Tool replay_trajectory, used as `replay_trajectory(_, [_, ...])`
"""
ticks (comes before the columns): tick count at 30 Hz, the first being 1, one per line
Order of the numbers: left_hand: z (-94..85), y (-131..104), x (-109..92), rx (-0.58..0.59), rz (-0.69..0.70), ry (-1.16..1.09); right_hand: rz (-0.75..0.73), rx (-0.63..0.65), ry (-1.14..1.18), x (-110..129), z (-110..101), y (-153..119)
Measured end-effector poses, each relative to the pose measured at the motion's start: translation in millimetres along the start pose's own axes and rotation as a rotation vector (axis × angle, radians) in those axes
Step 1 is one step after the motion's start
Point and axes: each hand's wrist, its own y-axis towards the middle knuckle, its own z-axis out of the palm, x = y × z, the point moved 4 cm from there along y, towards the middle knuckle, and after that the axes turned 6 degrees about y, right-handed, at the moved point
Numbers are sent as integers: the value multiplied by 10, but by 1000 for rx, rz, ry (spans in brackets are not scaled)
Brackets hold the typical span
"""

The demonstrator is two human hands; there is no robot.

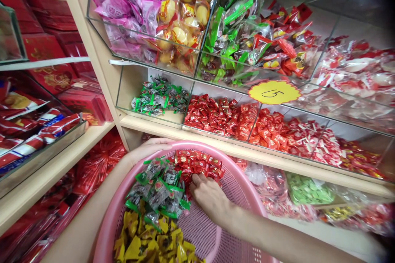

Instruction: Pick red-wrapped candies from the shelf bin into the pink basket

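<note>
A pink mesh basket (240, 181) holds red-wrapped candies (199, 163) at the back, green-and-clear packets (160, 191) at the left and yellow-wrapped candies (148, 238) in front. My left hand (151, 148) grips the far left rim of the basket, its fingers partly hidden behind that rim. Inside the basket, my right hand (208, 193) rests against the red candies with its fingers bent together and pointing down; whatever lies between the fingertips is hidden.
Glass-fronted shelf bins (185, 125) of wrapped candies stand beyond the basket, with a yellow price tag (274, 92) on the upper row. Red packages (46, 55) fill shelves at the left. Bagged sweets (308, 189) lie below the bins at the right.
</note>
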Motion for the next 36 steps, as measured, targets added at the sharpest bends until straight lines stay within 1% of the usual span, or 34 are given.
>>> replay_trajectory(5, [-27, -6, -10, -38, 44, 48, 30, -42, 21, -14, 5, 24])
replay_trajectory(11, [-29, 11, 18, -20, 46, 54, 50, -47, 45, -11, -98, -52])
replay_trajectory(14, [-46, 19, 27, -46, 55, 77, 57, -16, 67, 3, -122, -160])
replay_trajectory(19, [-48, 16, 16, -53, 68, 97, 0, 87, 250, 77, -9, -304])
replay_trajectory(22, [-42, 13, 4, -39, 67, 105, -19, 127, 305, 136, 29, -313])
replay_trajectory(28, [-63, 50, 40, -33, 52, 93, -64, 191, 343, 244, -24, -263])
replay_trajectory(31, [-75, 69, 69, -29, 52, 81, -50, 181, 367, 206, -32, -293])
replay_trajectory(36, [-55, 63, 80, -14, 50, 41, -8, 135, 369, 17, -5, -385])
